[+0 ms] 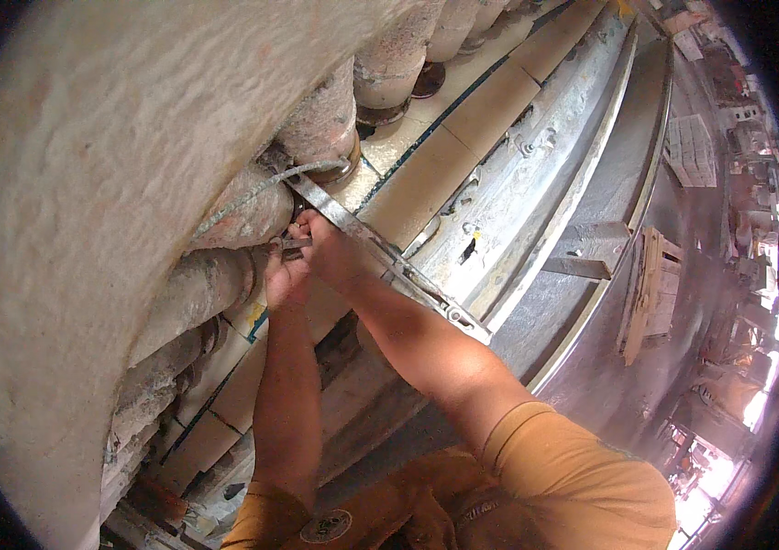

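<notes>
Both my hands reach in under the big pale rounded body (pixel 132 137), among its row of thick rough cylinders. My left hand (pixel 285 273) is closed around a short grey metal piece (pixel 294 244), which looks like the end of a spanner. Close against it, my right hand (pixel 314 231) has its fingers curled beside a cylinder's base; what they grip is hidden. A flat metal bar (pixel 343 215) slants past the right hand to a slotted bracket (pixel 463 319). Above the hands, a grey braided hose (pixel 247 194) curves between the cylinders.
Beige tiles (pixel 449 137) with dark joints run beneath the cylinders. To the right lies a long grey metal beam (pixel 545 165) with bolts, then a curved railing ledge (pixel 591 268). Farther down on the floor stand a wooden pallet (pixel 653 293) and a stack of pale blocks (pixel 690 151).
</notes>
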The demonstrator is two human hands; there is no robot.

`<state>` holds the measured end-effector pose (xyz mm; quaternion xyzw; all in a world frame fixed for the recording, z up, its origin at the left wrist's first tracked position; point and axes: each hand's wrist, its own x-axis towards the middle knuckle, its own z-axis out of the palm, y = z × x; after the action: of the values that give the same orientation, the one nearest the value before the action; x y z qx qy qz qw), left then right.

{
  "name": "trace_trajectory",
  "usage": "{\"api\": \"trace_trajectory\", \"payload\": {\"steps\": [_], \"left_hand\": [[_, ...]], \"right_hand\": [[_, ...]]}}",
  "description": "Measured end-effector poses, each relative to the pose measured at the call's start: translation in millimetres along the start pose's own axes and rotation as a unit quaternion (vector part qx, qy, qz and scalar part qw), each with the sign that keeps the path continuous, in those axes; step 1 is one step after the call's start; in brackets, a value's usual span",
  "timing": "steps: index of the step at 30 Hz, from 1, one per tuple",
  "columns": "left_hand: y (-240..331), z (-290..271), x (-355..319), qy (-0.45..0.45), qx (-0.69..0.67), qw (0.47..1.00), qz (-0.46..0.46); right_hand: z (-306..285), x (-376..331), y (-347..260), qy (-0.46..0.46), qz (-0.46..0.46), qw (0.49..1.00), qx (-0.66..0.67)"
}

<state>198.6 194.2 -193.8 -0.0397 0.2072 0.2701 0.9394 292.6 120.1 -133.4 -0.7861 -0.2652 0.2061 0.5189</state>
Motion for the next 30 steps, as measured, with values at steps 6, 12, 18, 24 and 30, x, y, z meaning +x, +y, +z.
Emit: {"api": "trace_trajectory", "payload": {"steps": [6,12,18,24,30], "left_hand": [[9.7,-19.3,0.6,0.036,0.183,0.982,0.018],[1.2,-2.3,-40.7,0.036,0.121,0.989,-0.072],[5.0,-20.2,-88.2,0.066,0.117,0.990,-0.046],[5.9,0.1,-153.7,0.065,0.165,0.984,-0.006],[22.5,-31.6,-203.4,0.174,0.262,0.949,0.003]], "right_hand": [[5.8,-2.6,-6.9,0.025,-0.054,0.998,-0.022],[13.7,-3.6,-5.7,0.084,-0.010,0.995,-0.049],[7.1,1.5,-11.7,0.033,-0.058,0.996,-0.062],[3.4,-4.0,-25.4,0.064,-0.098,0.991,-0.058],[-1.4,0.7,-41.3,0.008,-0.026,0.988,-0.149]]}}
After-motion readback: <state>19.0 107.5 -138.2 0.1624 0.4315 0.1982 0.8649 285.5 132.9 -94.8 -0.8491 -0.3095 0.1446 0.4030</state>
